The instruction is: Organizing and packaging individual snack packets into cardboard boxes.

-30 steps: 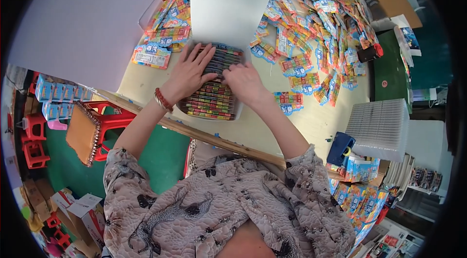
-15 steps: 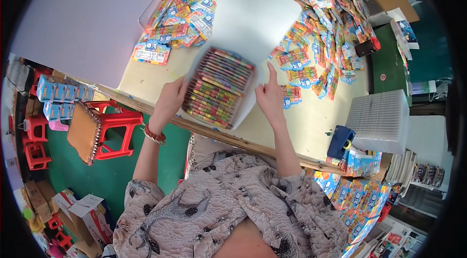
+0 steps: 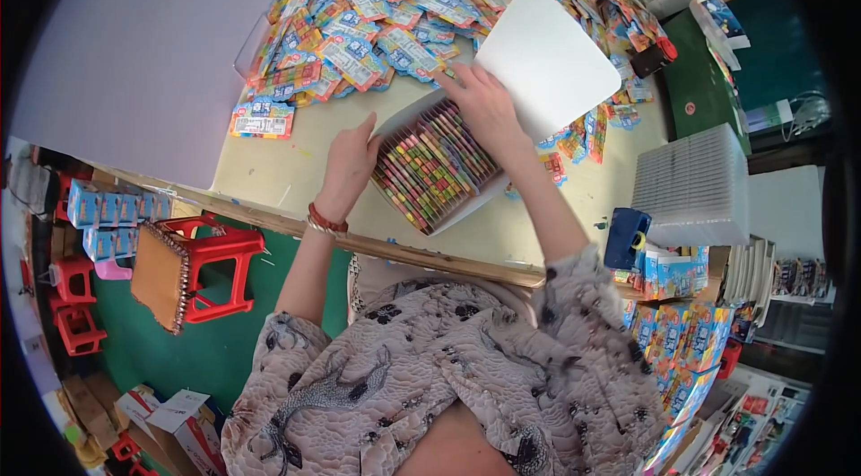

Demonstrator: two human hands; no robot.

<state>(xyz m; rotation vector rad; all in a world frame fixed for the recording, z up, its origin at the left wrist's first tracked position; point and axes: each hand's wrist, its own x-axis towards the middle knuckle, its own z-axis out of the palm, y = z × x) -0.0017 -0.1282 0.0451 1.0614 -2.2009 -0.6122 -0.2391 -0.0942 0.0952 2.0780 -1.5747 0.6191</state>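
A white box (image 3: pixel 478 204) rests on the table before me, tilted in angle to the table edge. Its broad white lid (image 3: pixel 549 63) is folded back to the far right. Inside, colourful flat packets (image 3: pixel 417 173) stand on edge in tight rows. My left hand (image 3: pixel 348 169) grips the box's left side, thumb up by the rim. My right hand (image 3: pixel 484 113) reaches across the far right side, beside the lid, with its fingers bent over the box's far edge; part of that rim is hidden beneath it.
Loose colourful packets (image 3: pixel 359 36) lie heaped across the back of the table (image 3: pixel 314 198). At the right stand a stack of clear plastic trays (image 3: pixel 691 184), a dark blue tape dispenser (image 3: pixel 627 238) and a green box (image 3: pixel 704 90). A red stool (image 3: pixel 224 265) stands on the floor, left.
The box has turned clockwise, and its lid now leans further right. My right hand has moved from the near right side to the far edge; my left hand stays at the left side.
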